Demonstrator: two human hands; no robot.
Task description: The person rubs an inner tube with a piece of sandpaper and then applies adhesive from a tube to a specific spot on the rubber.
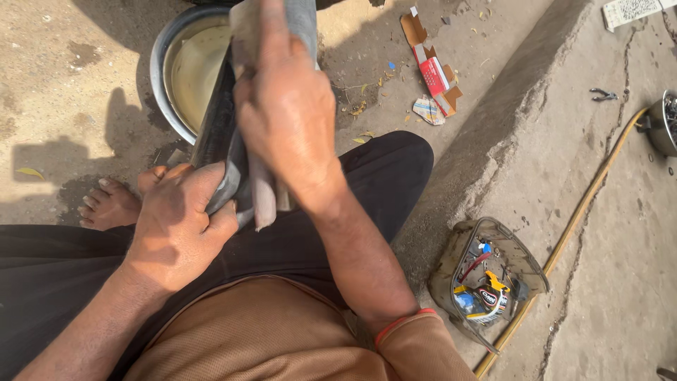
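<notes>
Metal basin [166,70], far left, open ground around. Left hand [176,229]: grip closed round near end of dark rubber strip [215,123], long axis near-to-far. Right hand [285,116]: grip pressing grey sheet [264,201] against strip. Concrete kerb [493,134] right.

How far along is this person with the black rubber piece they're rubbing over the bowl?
Midway, it seems. The left hand grips the black rubber piece while the right hand presses a grey sheet against it. A metal bowl of cloudy liquid stands ready below. The clear container of small supplies sits apart, untouched. Whether the surface is finished cannot be seen.
</notes>
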